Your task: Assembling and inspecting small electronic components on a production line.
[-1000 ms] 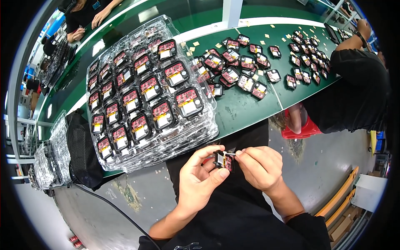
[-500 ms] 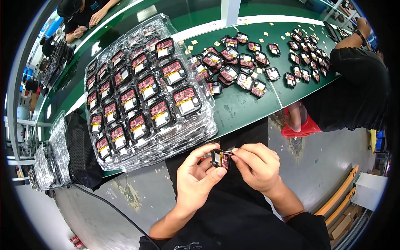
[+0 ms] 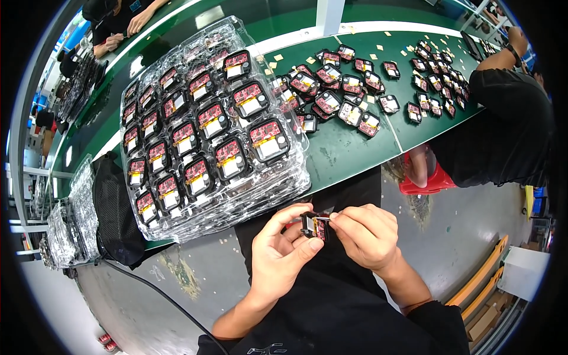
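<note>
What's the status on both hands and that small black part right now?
Left hand grip on small black module. Right hand pinching at its top edge. Clear tray of modules just ahead, nothing between.

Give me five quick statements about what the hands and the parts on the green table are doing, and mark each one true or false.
1. Both hands hold one small black module above the lap. True.
2. The left hand rests flat on the table. False: it grips the module.
3. The right hand pinches at the module's edge with its fingers. True.
4. The clear tray is empty. False: red and black modules fill its pockets.
5. Loose modules lie on the green table. True.
</note>
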`<action>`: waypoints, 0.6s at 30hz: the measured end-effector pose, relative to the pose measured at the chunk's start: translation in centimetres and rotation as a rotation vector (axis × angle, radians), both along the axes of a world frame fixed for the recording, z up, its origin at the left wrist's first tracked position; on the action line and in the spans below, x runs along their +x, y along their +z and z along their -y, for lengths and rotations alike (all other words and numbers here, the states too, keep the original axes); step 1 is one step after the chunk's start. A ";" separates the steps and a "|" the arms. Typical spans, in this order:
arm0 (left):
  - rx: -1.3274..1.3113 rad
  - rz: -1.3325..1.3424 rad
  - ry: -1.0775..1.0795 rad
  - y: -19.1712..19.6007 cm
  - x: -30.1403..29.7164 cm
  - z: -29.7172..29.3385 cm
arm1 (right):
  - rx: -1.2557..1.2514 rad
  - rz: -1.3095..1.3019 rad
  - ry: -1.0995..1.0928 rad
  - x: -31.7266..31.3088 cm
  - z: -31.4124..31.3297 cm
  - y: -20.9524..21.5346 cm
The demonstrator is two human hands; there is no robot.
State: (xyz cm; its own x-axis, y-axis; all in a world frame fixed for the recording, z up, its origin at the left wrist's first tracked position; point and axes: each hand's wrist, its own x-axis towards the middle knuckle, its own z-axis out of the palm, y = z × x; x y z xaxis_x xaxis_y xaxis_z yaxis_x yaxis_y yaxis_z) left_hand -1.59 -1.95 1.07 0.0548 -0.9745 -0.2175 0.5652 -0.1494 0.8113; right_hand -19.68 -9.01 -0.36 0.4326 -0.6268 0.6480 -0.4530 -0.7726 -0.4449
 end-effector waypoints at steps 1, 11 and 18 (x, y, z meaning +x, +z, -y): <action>0.001 0.000 0.003 0.0 0.0 0.0 | 0.010 0.002 -0.003 0.0 0.0 0.1; -0.002 -0.002 0.021 0.0 -0.3 -0.1 | 0.033 0.020 -0.018 0.0 -0.4 -0.1; -0.019 0.008 0.055 -0.2 -0.7 -0.3 | 0.064 0.049 -0.023 0.2 -0.7 -0.2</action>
